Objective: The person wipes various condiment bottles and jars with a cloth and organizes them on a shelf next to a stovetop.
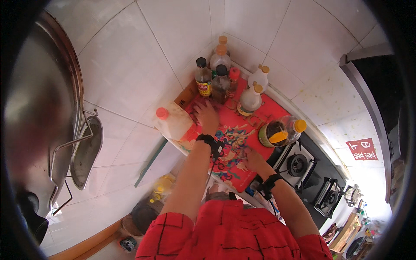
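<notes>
A red mat (273,107) with a colourful printed animal figure covers the corner counter. My left hand (207,115) lies palm down towards its back left, fingers spread, just in front of two black-capped glass bottles, one labelled (203,81) and one darker (221,86). A translucent plastic jug (175,125) with a red cap stands left of that hand. My right hand (255,159) rests at the mat's right side, near the printed figure; its fingers are blurred. Close to it, a large plastic bottle (273,131) with a yellow cap and handle leans outward in the wide view.
Orange-capped bottles (250,102) and a red-capped bottle (233,81) stand near the tiled corner. A gas hob (297,165) adjoins the mat on the right, below a range hood (367,107). Large metal pans (42,107) hang at left. A yellow bottle (163,184) sits lower down.
</notes>
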Available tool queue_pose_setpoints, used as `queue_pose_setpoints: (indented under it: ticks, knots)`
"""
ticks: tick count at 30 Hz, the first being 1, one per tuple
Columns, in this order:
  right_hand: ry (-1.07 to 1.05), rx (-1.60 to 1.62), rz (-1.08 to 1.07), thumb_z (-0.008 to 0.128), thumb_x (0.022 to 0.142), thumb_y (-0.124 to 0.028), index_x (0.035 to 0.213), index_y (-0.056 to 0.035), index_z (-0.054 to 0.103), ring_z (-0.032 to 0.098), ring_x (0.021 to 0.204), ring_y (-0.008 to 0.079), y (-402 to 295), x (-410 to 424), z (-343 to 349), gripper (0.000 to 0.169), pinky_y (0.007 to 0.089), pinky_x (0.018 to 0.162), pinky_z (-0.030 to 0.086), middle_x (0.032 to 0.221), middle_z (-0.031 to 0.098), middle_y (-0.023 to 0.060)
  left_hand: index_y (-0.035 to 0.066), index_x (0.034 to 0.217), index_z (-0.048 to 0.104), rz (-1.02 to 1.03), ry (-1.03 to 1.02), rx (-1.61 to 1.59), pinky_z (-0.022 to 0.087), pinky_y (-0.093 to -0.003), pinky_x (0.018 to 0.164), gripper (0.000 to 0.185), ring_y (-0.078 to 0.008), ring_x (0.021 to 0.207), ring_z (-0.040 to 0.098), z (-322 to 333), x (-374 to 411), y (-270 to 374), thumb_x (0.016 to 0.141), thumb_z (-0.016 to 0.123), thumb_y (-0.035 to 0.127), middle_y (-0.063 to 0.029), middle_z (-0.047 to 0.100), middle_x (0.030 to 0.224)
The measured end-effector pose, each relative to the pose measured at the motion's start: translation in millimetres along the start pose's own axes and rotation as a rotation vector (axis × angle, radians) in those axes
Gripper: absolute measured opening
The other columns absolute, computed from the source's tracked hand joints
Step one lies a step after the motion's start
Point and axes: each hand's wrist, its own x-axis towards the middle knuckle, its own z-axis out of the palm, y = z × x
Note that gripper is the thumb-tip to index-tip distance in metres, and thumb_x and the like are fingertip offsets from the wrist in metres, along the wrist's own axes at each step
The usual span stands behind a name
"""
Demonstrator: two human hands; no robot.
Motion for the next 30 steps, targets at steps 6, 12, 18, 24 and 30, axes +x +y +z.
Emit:
queue_pose_setpoints:
  ticks: [6, 12, 18, 24, 30]
  knots:
    - [0.015, 0.024, -0.018, 0.061, 0.072, -0.005, 0.091, -0.0020, 0.046, 0.056, 0.080, 0.0397, 13.2, 3.3, 10.4, 0.025, 0.0436, 0.068, 0.046, 0.084, 0.055, 0.0188, 0.005, 0.124, 0.045, 0.132, -0.170, -0.086, 0.036, -0.0504, 0.095, 0.051, -0.0405, 0.118, 0.039, -24.6, -17.4, -10.6, 0.083, 0.054, 0.034, -0.0269, 0.038, 0.133]
    - [0.086, -0.037, -0.093, 0.061, 0.072, -0.006, 0.089, -0.0032, 0.047, 0.055, 0.078, 0.0403, 11.4, 4.0, 9.5, 0.023, 0.0452, 0.066, 0.046, 0.082, 0.054, 0.0193, 0.006, 0.122, 0.045, 0.121, -0.027, -0.034, 0.037, -0.0483, 0.094, 0.046, -0.0411, 0.120, 0.038, -27.1, -81.9, 0.9, 0.084, 0.055, 0.027, -0.0261, 0.041, 0.130]
    - [-0.015, 0.015, -0.038, 0.063, 0.071, -0.010, 0.089, -0.0035, 0.046, 0.055, 0.078, 0.0402, -10.6, 1.7, -8.4, 0.025, 0.0456, 0.064, 0.045, 0.084, 0.054, 0.0198, 0.006, 0.116, 0.046, -0.094, -0.025, -0.148, 0.039, -0.0476, 0.089, 0.042, -0.0399, 0.117, 0.039, 4.2, 7.8, -12.0, 0.081, 0.058, 0.025, -0.0278, 0.041, 0.129]
    - [-0.049, 0.091, -0.031, 0.063, 0.073, -0.011, 0.090, -0.0039, 0.046, 0.056, 0.080, 0.0402, -23.3, 0.3, -21.4, 0.026, 0.0459, 0.065, 0.046, 0.085, 0.056, 0.0190, 0.010, 0.118, 0.046, 0.091, 0.080, -0.211, 0.037, -0.0511, 0.092, 0.054, -0.0379, 0.117, 0.039, 1.2, 20.6, -28.5, 0.072, 0.068, 0.026, -0.0198, 0.043, 0.130]
    - [-0.162, 0.168, 0.084, 0.062, 0.075, -0.012, 0.092, -0.0033, 0.047, 0.057, 0.080, 0.0395, -36.1, 2.4, -34.2, 0.025, 0.0450, 0.065, 0.046, 0.083, 0.056, 0.0181, 0.011, 0.118, 0.046, 0.212, -0.185, -0.133, 0.036, -0.0528, 0.093, 0.057, -0.0345, 0.119, 0.039, -36.2, -17.6, -13.4, 0.066, 0.069, 0.018, -0.0128, 0.046, 0.128]
